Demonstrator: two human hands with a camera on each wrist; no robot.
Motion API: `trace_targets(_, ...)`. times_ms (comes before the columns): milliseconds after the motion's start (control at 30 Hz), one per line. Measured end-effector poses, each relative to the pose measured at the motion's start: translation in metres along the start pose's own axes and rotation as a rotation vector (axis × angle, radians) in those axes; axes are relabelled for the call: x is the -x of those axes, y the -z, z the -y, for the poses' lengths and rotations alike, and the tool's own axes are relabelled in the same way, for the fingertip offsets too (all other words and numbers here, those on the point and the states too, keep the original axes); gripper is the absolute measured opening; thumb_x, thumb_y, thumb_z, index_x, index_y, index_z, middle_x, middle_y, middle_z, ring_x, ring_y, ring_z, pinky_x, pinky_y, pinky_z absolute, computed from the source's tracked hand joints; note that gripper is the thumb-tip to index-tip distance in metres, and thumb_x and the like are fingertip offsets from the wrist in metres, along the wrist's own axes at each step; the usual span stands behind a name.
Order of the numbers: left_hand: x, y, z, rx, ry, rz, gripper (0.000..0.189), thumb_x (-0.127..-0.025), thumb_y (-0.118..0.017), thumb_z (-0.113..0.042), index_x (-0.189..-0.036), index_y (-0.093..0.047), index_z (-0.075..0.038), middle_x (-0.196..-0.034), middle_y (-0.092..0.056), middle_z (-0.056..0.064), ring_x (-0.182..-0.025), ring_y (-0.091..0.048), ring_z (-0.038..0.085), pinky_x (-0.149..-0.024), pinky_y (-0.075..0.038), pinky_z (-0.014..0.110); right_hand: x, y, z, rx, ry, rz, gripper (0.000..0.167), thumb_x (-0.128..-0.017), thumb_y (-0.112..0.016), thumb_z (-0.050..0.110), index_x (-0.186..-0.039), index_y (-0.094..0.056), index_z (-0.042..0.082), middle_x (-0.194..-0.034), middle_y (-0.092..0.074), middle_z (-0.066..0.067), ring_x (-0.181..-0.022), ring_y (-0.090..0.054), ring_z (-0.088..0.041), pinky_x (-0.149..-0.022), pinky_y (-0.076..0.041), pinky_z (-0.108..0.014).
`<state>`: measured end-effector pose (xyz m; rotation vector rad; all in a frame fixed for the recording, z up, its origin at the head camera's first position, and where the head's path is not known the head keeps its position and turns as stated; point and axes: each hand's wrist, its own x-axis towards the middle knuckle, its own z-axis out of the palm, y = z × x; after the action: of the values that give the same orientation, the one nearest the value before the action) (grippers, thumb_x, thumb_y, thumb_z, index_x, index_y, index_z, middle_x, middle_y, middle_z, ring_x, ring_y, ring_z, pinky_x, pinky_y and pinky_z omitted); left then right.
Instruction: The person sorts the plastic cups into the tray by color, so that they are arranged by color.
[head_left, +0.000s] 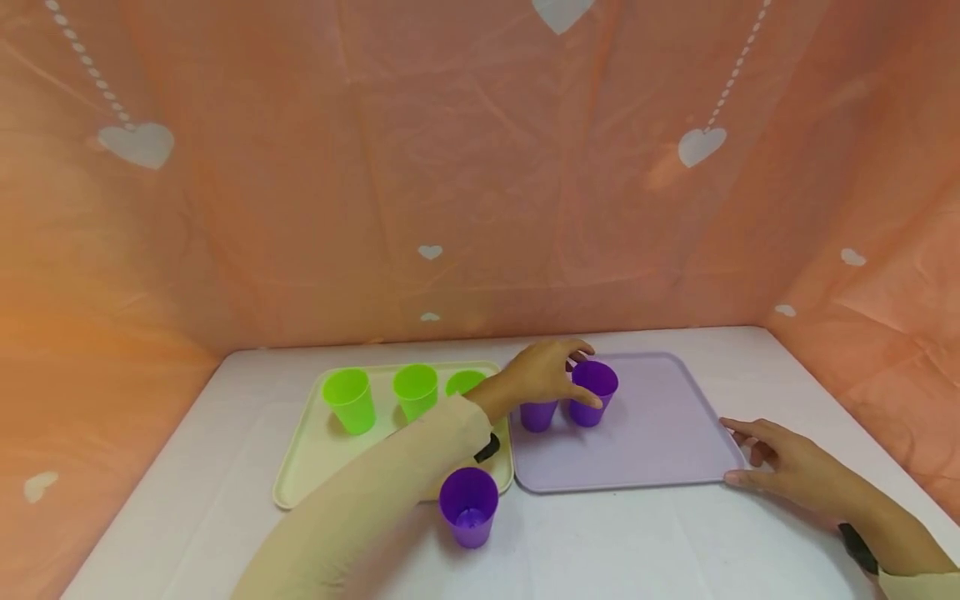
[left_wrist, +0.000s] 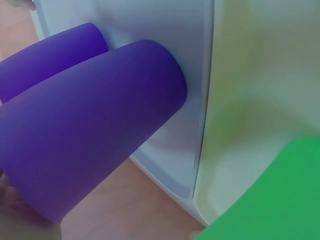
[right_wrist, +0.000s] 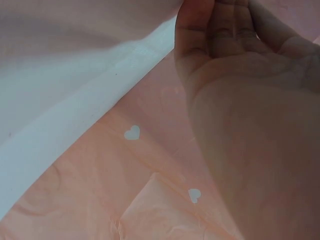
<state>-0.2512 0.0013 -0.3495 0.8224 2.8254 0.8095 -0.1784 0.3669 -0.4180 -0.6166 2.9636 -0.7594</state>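
My left hand (head_left: 542,372) reaches over two upright purple cups on the lilac tray (head_left: 637,454). Its thumb lies in front of the right-hand purple cup (head_left: 595,392), with the fingers spread behind the rim; firm contact is not clear. The left-hand purple cup (head_left: 537,415) stands under the palm, its top hidden. Close up in the left wrist view, both cups appear, the nearer purple cup (left_wrist: 95,120) being the larger. At the lilac tray's right front corner, my right hand (head_left: 787,462) touches the rim with loosely bent fingers; the right wrist view does not show that contact.
Another purple cup (head_left: 468,508) stands on the white table in front of the cream tray (head_left: 300,467). On that tray are a left green cup (head_left: 351,402), a middle green cup (head_left: 416,392) and a third green cup (head_left: 466,382), partly behind my left arm. The trays sit side by side.
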Motion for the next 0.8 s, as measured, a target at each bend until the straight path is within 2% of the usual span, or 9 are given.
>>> trace_targets(133,0.007,0.002,0.001,0.054,0.003,-0.020,0.075,-0.073,-0.086,-0.049,-0.136,-0.058,-0.018,-0.132,-0.067,-0.001,-0.126,-0.061,0.017,-0.107,-0.047,0.031,0.001,-0.002,0.000,-0.001,0.003,0.002,0.070,-0.080,-0.083,0.028,-0.137,-0.055,0.000,-0.096,-0.053,0.004,-0.080,-0.043,0.003,-0.066,-0.033,-0.016)
trace_targets(267,0.021,0.011,0.001,0.165,0.003,-0.093,0.066,-0.079,-0.081,-0.050,-0.135,-0.059,-0.022,-0.132,-0.067,-0.007,-0.133,-0.054,0.015,-0.113,-0.043,0.035,0.001,-0.005,0.000,0.013,0.002,-0.002,0.070,-0.079,-0.084,0.029,-0.137,-0.055,0.001,-0.099,-0.055,0.005,-0.081,-0.043,0.005,-0.066,-0.035,-0.016)
trace_targets(467,0.048,0.030,-0.001,0.331,-0.059,-0.209,0.046,-0.087,-0.076,-0.041,-0.128,-0.063,-0.025,-0.117,-0.072,-0.010,-0.127,-0.058,0.011,-0.112,-0.043,0.036,0.001,-0.006,0.000,0.034,0.022,-0.019,0.070,-0.077,-0.085,0.030,-0.135,-0.057,0.002,-0.097,-0.056,0.009,-0.081,-0.043,0.006,-0.066,-0.037,-0.016)
trace_targets(600,0.060,0.042,0.000,0.379,-0.105,-0.273,0.039,-0.090,-0.074,-0.036,-0.126,-0.064,-0.024,-0.112,-0.073,-0.009,-0.125,-0.060,0.011,-0.114,-0.041,0.038,0.001,-0.003,0.001,0.048,0.021,-0.025,0.070,-0.077,-0.085,0.030,-0.135,-0.057,0.002,-0.099,-0.056,0.009,-0.081,-0.043,0.006,-0.065,-0.039,-0.016)
trace_targets(800,0.072,0.057,0.014,0.419,-0.087,-0.294,0.038,-0.093,-0.071,-0.031,-0.128,-0.062,-0.021,-0.114,-0.074,-0.005,-0.122,-0.062,0.013,-0.112,-0.043,0.041,0.000,0.000,0.004,0.045,-0.003,-0.004,0.071,-0.078,-0.084,0.031,-0.136,-0.056,0.002,-0.099,-0.054,0.009,-0.081,-0.042,0.005,-0.066,-0.037,-0.016)
